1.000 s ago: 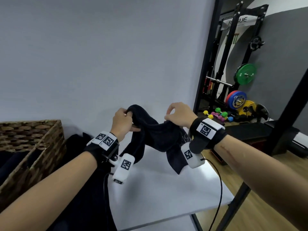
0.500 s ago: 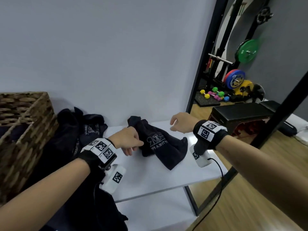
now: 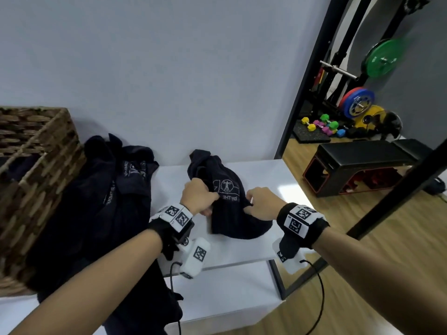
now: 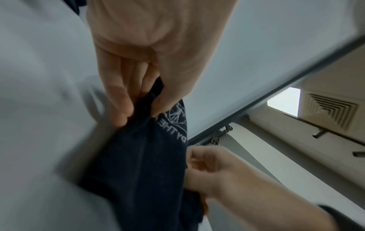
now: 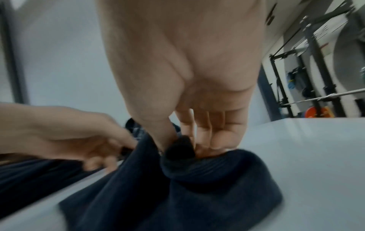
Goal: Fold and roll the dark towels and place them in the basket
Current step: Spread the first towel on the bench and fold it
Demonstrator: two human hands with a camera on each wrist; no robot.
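**Both hands pinch a dark towel on the table**

A crumpled dark towel (image 3: 229, 204) lies on a white table (image 3: 273, 180). The left hand (image 3: 197, 198) and right hand (image 3: 262, 204) each pinch its fabric. A wicker basket (image 3: 36, 180) stands far left.

Green weight plate (image 3: 382, 58), coloured dumbbells (image 3: 323, 125), black bench (image 3: 362, 154) behind table (image 3: 271, 175).

The basket (image 3: 43, 170) runs off the left edge of the head view, and its inside is too dark to make out. The pile of dark towels (image 3: 101, 213) covers the basket's near corner and the desk (image 3: 266, 180) beneath. On the towel (image 3: 232, 209), the printed lettering is partly covered by the left hand (image 3: 197, 198). Both wrist views are smeared; the right hand (image 5: 189, 87) hides its own fingertips in cloth.
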